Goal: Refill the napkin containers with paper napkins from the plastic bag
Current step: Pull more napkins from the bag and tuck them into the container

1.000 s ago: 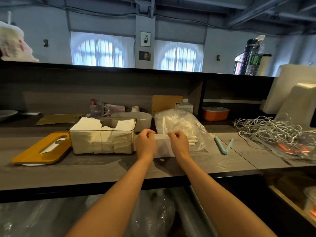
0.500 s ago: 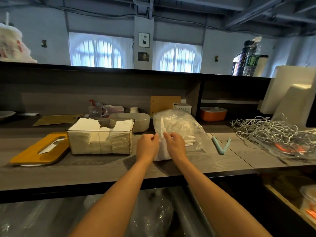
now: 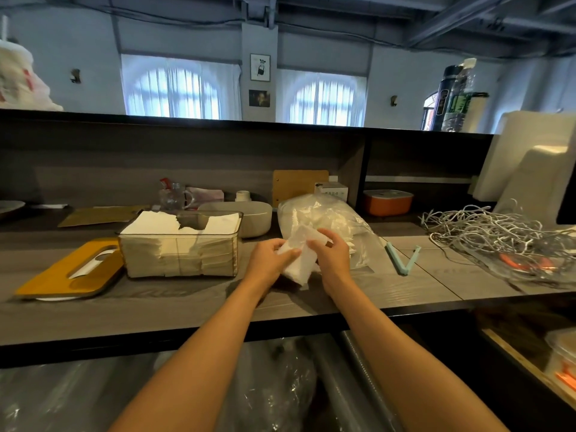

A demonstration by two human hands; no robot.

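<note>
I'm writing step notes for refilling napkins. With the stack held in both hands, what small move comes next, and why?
Probably carry the white paper napkin stack left to the clear plastic napkin container. Both the left hand and the right hand grip it, it is clear of the crinkled clear plastic bag, and the container's lid is off, with a gap in its napkins.

plate cut by left edge, container cut at right, cables blurred

**Napkins, container, bag**

Stack of white napkins tilted, gripped between left hand and right hand. Clear napkin container left of left hand, lidless, partly filled with napkins. Crumpled clear plastic bag just behind both hands, lying on counter.
</note>
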